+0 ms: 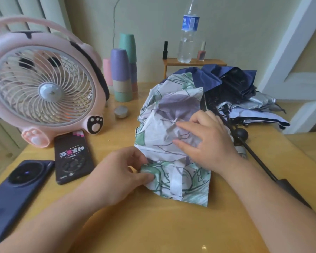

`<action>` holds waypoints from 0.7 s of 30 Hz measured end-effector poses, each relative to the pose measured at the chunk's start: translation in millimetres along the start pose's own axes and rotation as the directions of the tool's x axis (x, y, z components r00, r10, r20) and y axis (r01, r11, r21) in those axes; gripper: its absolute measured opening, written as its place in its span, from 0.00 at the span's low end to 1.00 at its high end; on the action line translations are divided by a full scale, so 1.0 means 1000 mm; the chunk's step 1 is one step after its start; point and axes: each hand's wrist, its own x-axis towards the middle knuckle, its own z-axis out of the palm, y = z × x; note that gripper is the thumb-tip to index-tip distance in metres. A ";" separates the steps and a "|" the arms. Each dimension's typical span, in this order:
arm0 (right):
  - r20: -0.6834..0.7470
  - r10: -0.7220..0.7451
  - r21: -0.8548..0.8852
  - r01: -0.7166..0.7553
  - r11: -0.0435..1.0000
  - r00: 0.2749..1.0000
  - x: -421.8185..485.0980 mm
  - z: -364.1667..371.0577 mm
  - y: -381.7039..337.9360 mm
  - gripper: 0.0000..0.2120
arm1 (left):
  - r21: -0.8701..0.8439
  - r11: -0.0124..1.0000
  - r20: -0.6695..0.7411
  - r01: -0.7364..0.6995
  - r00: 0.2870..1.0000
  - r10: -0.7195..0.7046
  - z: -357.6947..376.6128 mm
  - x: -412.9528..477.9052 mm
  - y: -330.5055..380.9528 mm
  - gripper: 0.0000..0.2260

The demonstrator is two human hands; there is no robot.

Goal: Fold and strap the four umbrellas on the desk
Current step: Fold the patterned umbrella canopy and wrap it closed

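A white umbrella with a green and purple leaf print (171, 110) lies loosely bunched on the yellow desk (153, 225). Its white strap (175, 181) hangs over the near edge of the cloth. My left hand (120, 172) pinches the cloth at its near left corner. My right hand (206, 141) rests flat on the middle of the canopy with fingers spread. Behind it lies a heap of unfolded umbrellas: a navy one (219, 75) and a silver-lined one (259, 110). A black shaft with a ball (242, 134) runs along my right forearm.
A pink desk fan (44, 84) stands at the left. Two phones (73, 157) (16, 194) lie in front of it. Stacked cups (121, 73), a small round tin (121, 111) and a little shelf (193, 63) with a water bottle (187, 33) stand at the back.
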 end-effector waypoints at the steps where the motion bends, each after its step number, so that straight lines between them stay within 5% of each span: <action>1: 0.037 -0.032 0.010 0.032 0.999 0.999 0.000 0.001 -0.003 0.22 | -0.038 0.999 0.005 -0.017 1.000 0.017 0.000 -0.001 -0.001 0.11; 7: 0.238 -0.014 -0.074 0.032 0.997 0.971 0.020 0.031 0.010 0.23 | -0.139 0.982 0.044 -0.126 0.990 0.133 -0.010 -0.003 -0.005 0.12; 14: 0.112 0.258 -0.043 -0.255 0.966 0.960 0.033 0.047 0.045 0.20 | -0.226 0.972 0.318 -0.062 0.938 0.134 -0.024 0.003 -0.014 0.11; 21: 0.001 0.239 0.051 -0.239 0.970 0.971 0.024 0.037 0.036 0.16 | -0.185 0.983 -0.051 -0.015 0.999 0.006 -0.007 0.008 -0.015 0.13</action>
